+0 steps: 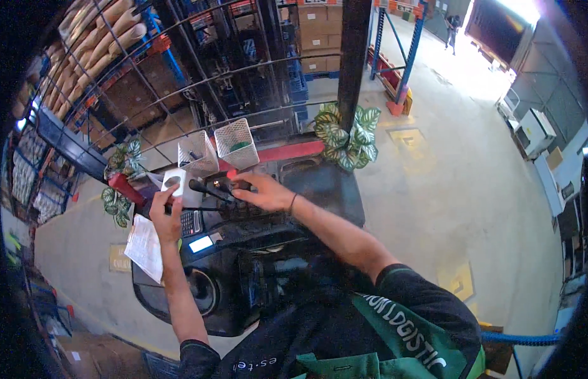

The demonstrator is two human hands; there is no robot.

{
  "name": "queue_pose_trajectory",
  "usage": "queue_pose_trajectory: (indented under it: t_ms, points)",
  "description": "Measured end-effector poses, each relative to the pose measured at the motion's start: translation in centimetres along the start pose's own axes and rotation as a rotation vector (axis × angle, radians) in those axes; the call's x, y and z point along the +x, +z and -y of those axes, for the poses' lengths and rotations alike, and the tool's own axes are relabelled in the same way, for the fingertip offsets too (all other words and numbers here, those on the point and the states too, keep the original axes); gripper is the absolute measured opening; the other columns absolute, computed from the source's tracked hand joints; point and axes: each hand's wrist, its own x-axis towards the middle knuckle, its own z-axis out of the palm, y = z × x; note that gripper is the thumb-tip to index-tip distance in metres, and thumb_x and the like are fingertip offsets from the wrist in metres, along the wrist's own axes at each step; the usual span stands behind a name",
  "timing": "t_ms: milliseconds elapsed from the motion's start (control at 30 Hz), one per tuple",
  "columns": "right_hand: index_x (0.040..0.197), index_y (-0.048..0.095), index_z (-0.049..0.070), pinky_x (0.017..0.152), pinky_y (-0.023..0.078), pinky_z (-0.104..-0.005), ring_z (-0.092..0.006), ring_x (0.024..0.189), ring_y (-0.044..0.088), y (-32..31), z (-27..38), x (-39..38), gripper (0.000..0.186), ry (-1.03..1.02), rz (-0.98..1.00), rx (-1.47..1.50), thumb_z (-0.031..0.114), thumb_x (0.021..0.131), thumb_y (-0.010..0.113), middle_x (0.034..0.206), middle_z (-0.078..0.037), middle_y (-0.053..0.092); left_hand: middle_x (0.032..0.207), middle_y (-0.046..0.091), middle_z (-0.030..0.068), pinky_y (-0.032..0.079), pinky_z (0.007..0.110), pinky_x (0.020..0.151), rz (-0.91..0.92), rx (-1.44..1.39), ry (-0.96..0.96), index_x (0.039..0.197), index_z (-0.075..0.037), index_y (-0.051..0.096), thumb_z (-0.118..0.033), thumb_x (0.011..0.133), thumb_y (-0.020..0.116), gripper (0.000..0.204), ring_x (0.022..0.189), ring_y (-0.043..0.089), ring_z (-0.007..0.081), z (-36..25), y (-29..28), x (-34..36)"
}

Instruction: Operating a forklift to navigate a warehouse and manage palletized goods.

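My left hand (166,215) grips a small white box-like object (174,180) with a grey round spot, held upright above the dashboard of a forklift. My right hand (265,192) reaches over the console, thumb and forefinger around something dark that I cannot make out. Between the hands are black levers (205,188) and a small lit red readout (217,184). Just beyond stand two white mesh baskets, the nearer-to-centre basket (238,146) with something green inside and the left basket (196,151) with pens or similar items. A calculator (192,222) lies by my left wrist.
Written paper sheets (145,246) lie left of a small lit screen (200,244). A black steering wheel (205,292) is below. Leafy plants (349,136) flank the dashboard. Metal bars and a dark post (357,57) rise ahead. Racks hold cartons; a distant person (452,33) stands near a bright doorway.
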Motion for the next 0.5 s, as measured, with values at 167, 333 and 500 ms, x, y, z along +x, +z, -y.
queue_pose_trajectory:
  t_ms: [167,333,500]
  points:
    - [0.118,0.069,0.016,0.117,0.008,-0.061,-0.0301,0.124,0.058,1.5,1.1,-2.0,0.047,0.035,-0.016,-0.138,0.055,0.095,0.056,0.118,-0.012,0.07,0.129,0.056,0.0106,0.041,0.035,0.103,-0.038,-0.122,0.064,0.135,-0.002,0.057,-0.026,0.088,0.067,0.054,0.12,0.054,0.0238,1.3,0.2,-1.9]
    - [0.128,0.068,0.02,0.118,0.002,-0.0637,-0.0274,0.128,0.057,1.0,1.0,-2.1,0.05,0.119,0.102,-0.072,0.056,0.094,0.057,0.125,-0.007,0.07,0.144,0.048,0.0176,0.035,0.038,0.112,-0.047,-0.062,0.107,0.145,-0.001,0.044,-0.026,0.085,0.07,0.07,0.135,0.045,0.0327,1.6,1.3,-1.5]
    - [0.13,0.066,0.013,0.118,0.023,-0.0462,-0.0264,0.124,0.061,1.7,2.7,-2.9,0.051,0.097,0.061,-0.007,0.048,0.093,0.063,0.124,-0.009,0.07,0.125,0.057,0.0219,0.043,0.048,0.103,-0.089,0.372,-0.009,0.131,0.0,0.052,-0.03,0.086,0.068,0.057,0.119,0.053,0.0417,7.1,-0.4,-7.8]
